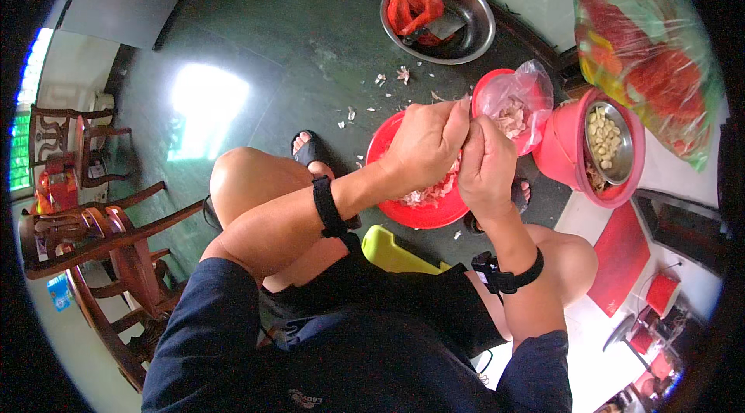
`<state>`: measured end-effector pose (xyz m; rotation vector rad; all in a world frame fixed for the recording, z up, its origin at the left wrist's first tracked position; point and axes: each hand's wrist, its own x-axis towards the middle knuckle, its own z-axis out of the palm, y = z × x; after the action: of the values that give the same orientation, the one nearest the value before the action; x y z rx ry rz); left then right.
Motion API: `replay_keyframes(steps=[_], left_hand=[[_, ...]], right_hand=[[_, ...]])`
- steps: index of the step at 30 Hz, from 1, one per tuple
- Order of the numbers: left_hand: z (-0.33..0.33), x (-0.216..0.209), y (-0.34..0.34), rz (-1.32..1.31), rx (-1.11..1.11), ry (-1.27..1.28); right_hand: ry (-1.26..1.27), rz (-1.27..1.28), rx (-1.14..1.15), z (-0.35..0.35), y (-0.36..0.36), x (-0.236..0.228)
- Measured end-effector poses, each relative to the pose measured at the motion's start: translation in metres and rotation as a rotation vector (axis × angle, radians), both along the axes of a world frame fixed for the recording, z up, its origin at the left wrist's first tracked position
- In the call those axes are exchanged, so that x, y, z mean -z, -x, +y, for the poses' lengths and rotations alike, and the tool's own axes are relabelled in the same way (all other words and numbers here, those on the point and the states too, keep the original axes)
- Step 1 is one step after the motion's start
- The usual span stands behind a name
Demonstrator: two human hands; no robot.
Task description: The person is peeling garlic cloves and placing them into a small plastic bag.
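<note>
My left hand [427,145] and my right hand [487,165] meet, fingers curled and thumbs close together, above a red basin [380,148]. Whatever is pinched between them is hidden by the fingers. Pale papery garlic skins [425,194] lie in the basin beneath. Just beyond my right hand, a smaller red bowl [489,86] lined with a clear plastic bag [535,79] holds more pale pieces. Further right, peeled garlic cloves [604,134] fill a steel bowl [625,161] set in the top of a pink-red bucket [557,145].
A steel basin [483,21] at the far side holds a red mesh bag [414,8] and a broad-bladed knife [446,27]. Skin scraps [403,74] litter the dark floor. Wooden chairs [124,258] stand left; a bulging plastic bag [648,48] is at far right.
</note>
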<state>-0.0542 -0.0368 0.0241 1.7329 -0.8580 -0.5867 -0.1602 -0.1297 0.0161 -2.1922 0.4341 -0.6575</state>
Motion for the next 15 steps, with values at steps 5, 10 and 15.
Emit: replay_keyframes(steps=[5, 10, 15], left_hand=[[-0.004, 0.014, 0.009, 0.043, -0.028, 0.025], [-0.003, 0.017, 0.005, 0.589, 0.002, 0.114], [-0.001, 0.013, -0.009, 0.929, 0.136, 0.062]], right_hand=[[-0.01, -0.028, 0.029, 0.0, 0.008, 0.01], [-0.337, -0.158, 0.103, 0.006, 0.0, 0.003], [-0.49, -0.09, 0.112, -0.001, 0.009, 0.011]])
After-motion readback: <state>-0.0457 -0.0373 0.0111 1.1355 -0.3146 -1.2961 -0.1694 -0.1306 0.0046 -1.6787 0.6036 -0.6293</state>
